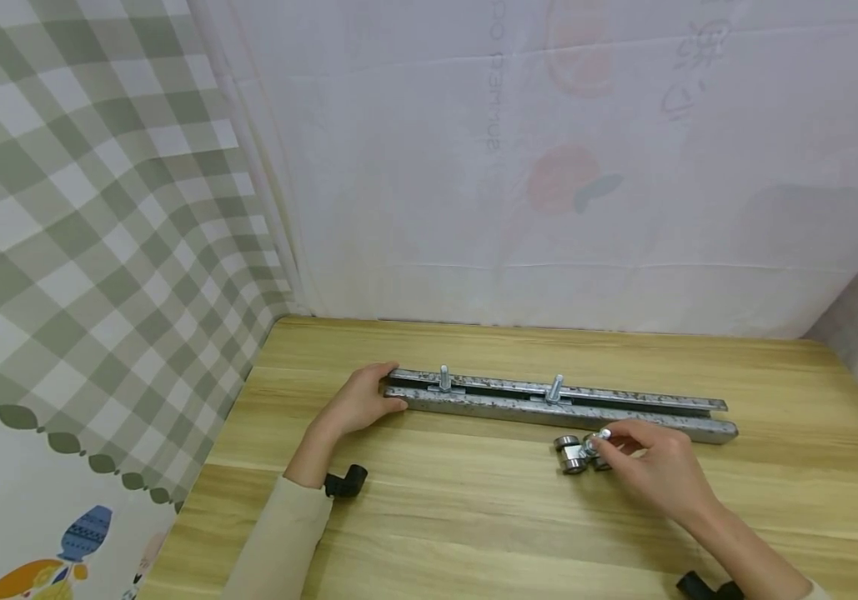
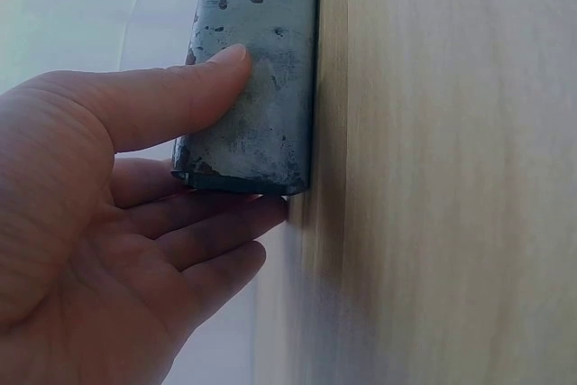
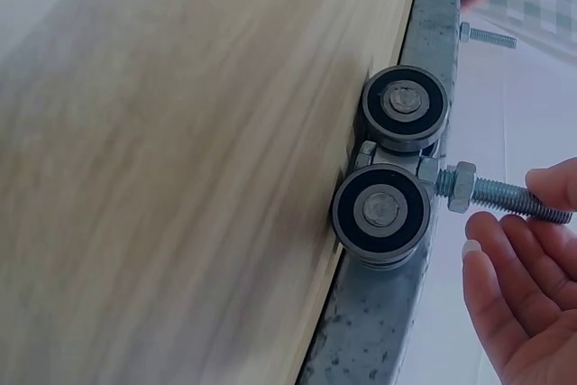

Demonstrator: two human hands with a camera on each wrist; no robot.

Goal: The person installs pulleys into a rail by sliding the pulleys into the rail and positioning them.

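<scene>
A long steel C-channel rail (image 1: 489, 407) lies on the table with its slot facing up. Two threaded bolts, a left one (image 1: 444, 379) and a middle one (image 1: 555, 389), stand up out of that slot; what they join inside is hidden. My left hand (image 1: 357, 400) grips the rail's left end, its thumb (image 2: 194, 96) on the near face and the fingers round the far side and end. In front of the rail, my right hand (image 1: 657, 462) pinches the threaded stem (image 3: 505, 196) of a roller trolley (image 3: 380, 209). Its bearing wheels sit low, by the table.
The wooden table (image 1: 459, 517) runs back to a white printed sheet (image 1: 413, 192). A green checked cloth (image 1: 113, 183) hangs at the left. Black elbow-shaped pieces show by both wrists, one (image 1: 348, 482) at the left and another (image 1: 706, 587) at the right.
</scene>
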